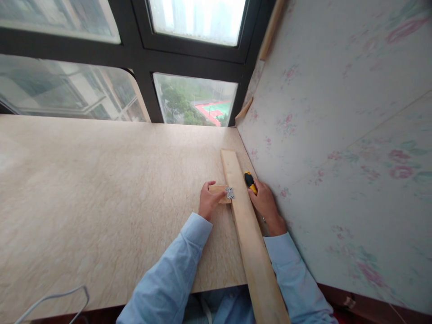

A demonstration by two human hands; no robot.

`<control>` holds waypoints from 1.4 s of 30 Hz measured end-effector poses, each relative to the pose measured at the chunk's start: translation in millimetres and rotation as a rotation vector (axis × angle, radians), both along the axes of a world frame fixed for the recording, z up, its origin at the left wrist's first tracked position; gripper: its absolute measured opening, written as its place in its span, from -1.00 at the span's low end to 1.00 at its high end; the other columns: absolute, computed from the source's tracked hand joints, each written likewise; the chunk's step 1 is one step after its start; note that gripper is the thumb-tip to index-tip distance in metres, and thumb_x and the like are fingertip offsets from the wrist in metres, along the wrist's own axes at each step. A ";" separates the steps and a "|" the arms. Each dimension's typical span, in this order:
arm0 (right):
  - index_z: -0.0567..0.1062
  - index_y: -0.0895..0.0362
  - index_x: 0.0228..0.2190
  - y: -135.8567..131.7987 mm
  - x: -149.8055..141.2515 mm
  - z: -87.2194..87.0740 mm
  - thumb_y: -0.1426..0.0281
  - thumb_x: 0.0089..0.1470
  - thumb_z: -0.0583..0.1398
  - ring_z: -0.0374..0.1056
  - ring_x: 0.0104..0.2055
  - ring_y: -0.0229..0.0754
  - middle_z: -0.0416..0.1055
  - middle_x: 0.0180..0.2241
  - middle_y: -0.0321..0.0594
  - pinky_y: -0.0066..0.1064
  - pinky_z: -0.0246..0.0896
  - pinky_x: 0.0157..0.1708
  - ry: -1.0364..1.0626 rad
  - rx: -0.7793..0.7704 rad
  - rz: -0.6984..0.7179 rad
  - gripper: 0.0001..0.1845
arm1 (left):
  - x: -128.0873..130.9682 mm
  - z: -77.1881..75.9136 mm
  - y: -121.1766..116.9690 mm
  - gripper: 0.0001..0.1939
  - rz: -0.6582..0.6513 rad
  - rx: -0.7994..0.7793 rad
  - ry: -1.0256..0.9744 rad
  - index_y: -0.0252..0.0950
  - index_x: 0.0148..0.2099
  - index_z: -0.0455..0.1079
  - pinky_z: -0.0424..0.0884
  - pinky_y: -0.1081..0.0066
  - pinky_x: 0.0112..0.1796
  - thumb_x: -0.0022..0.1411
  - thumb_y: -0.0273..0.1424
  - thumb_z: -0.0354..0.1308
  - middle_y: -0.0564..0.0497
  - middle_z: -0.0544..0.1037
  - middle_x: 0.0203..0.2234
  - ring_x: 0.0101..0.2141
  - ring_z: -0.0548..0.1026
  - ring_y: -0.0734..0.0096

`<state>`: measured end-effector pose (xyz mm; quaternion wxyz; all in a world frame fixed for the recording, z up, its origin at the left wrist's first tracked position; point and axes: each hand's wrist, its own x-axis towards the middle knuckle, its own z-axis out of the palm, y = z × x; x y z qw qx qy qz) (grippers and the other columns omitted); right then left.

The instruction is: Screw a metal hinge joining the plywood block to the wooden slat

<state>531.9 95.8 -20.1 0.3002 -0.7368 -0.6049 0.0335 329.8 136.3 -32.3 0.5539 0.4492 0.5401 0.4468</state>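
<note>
A long wooden board (246, 225) runs from the sill toward my body, past the sill's front edge. At its left edge a short wooden block (223, 199) meets it crosswise, and a silver metal hinge (230, 193) lies over the joint. My left hand (209, 200) grips the block, its thumb reaching to the hinge. Right of the board, close to the wall, my right hand (265, 204) is closed around a screwdriver (250, 181) with a black and yellow handle. A bit of metal shows below that hand; the rest of the tool is hidden.
The marbled beige sill (101, 202) spreads out to the left. A floral papered wall (337, 135) rises close on the right, with peeling edges by the dark window frame (195, 58). A white cable (60, 296) loops over the front left edge.
</note>
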 end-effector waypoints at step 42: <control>0.52 0.06 -0.13 -15.9 -37.3 52.1 0.21 0.02 0.31 0.49 -0.19 -0.05 0.56 -0.29 -0.19 -0.06 0.31 -0.04 1.036 0.517 0.242 -0.64 | 0.0 -0.6 -2.1 -0.35 0.015 -0.002 -0.079 -0.40 -0.02 0.32 0.39 0.43 -0.40 -0.20 -0.39 0.41 -0.06 0.49 -0.36 -0.39 0.47 0.36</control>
